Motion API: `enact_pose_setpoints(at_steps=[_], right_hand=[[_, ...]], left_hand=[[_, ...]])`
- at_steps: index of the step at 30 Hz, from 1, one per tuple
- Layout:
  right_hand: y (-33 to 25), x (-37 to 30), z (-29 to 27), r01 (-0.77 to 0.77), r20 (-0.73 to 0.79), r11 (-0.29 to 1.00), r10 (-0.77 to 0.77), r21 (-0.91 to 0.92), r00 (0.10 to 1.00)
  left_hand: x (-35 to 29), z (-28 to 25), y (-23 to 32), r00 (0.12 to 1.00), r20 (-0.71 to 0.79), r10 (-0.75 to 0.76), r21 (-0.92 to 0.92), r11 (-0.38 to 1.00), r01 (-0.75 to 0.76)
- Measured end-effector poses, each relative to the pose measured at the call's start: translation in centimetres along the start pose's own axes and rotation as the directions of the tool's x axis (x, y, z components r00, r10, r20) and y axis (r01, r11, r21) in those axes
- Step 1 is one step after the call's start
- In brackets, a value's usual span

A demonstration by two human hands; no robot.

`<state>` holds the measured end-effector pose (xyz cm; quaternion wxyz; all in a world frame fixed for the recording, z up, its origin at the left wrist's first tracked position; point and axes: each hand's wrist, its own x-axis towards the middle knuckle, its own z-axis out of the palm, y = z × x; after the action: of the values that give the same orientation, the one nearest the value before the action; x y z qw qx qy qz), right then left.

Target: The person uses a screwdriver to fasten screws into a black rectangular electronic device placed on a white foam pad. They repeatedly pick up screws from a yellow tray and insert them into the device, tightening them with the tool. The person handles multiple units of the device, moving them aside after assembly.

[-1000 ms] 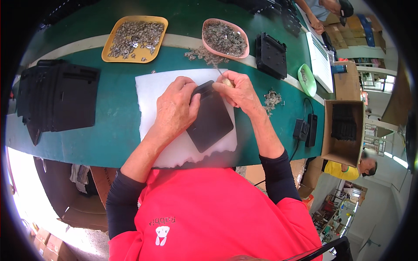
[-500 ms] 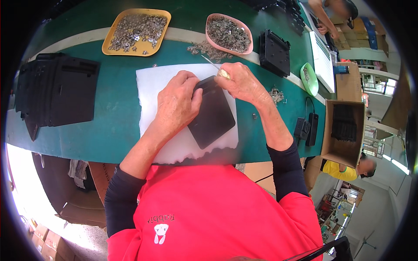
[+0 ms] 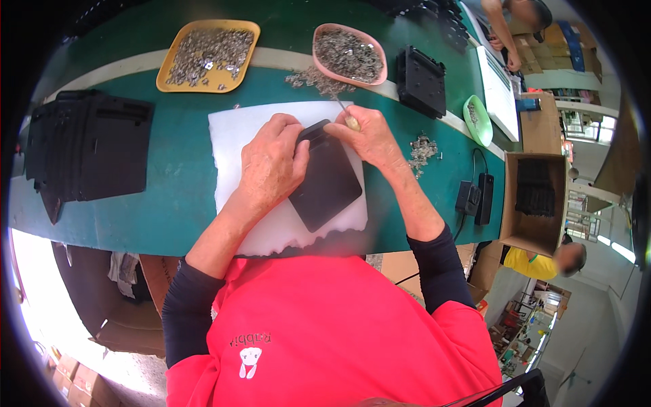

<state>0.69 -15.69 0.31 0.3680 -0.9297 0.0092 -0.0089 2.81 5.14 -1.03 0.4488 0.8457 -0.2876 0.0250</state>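
Two hands on dark panel atop white foam sheet: our left hand presses it flat, right hand grip clamped on thin tool at far edge.

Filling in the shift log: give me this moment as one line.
left hand: pressing on black panel | right hand: gripping slim tool at panel's top edge | under panel: white foam sheet | behind: pink tray of small metal parts

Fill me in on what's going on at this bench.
A person in a red shirt works at a green table. The left hand presses a dark flat panel onto a white foam sheet. The right hand holds a thin tool at the panel's top edge. A yellow tray and a pink tray of small metal parts sit beyond.
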Motion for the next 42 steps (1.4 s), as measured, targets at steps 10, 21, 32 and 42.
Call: enact_pose_setpoints(at_steps=[10,21,32,42], right_hand=[[-4.3,-5.3,-0.7,0.001,0.033,0.967,0.008,-0.254,0.999],[-3.9,-6.7,0.5,0.047,0.036,0.882,-0.035,-0.47,0.999],[-6.5,-5.9,0.1,0.059,0.243,0.787,0.117,-0.614,0.963],[-5.2,-6.4,-0.2,0.053,0.217,0.831,0.082,-0.554,0.973]], left_hand=[[-1.9,-1.2,1.9,0.995,0.045,0.091,0.4,0.911,-0.101],[-3.0,0.7,2.8,0.978,0.176,0.112,0.375,0.911,-0.171],[-2.7,0.8,2.7,0.971,0.208,0.116,0.343,0.921,-0.184],[-2.9,1.1,2.9,0.978,0.184,0.093,0.414,0.896,-0.163]])
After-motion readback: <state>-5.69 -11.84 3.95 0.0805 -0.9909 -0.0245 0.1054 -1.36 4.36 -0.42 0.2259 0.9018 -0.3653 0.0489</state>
